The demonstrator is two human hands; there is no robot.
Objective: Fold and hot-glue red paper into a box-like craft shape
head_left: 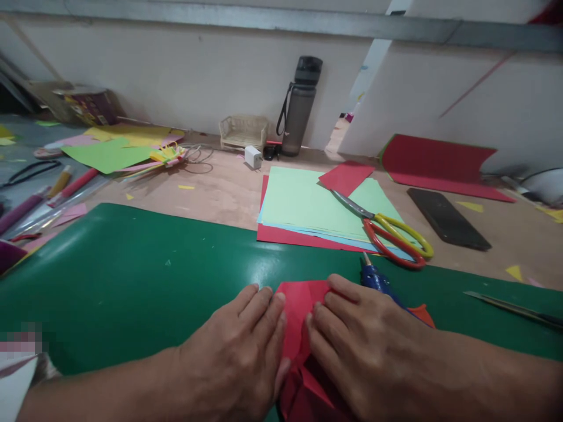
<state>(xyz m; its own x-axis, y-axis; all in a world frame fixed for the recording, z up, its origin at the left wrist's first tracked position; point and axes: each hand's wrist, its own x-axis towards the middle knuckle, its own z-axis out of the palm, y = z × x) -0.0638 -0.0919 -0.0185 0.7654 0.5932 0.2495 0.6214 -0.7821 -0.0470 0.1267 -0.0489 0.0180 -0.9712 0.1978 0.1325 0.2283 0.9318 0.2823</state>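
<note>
A folded piece of red paper [295,328] lies on the green mat [145,275], its lower part creased and raised. My left hand [240,343] presses along its left edge with the fingers held together. On the other side, my right hand [358,337] has curled fingers on the paper's right edge and top corner. Both palms face down, so the fingertips are partly hidden. Just beyond my right hand is a blue glue gun [373,278], its body partly covered by the hand and forearm.
Scissors [373,220] with red and yellow handles rest on stacked coloured paper [294,196]. Tweezers [505,302] and a phone [448,218] lie at right. A bottle [301,111] and a miniature bench [244,132] stand by the wall. Paper scraps [108,155] and pens are at left.
</note>
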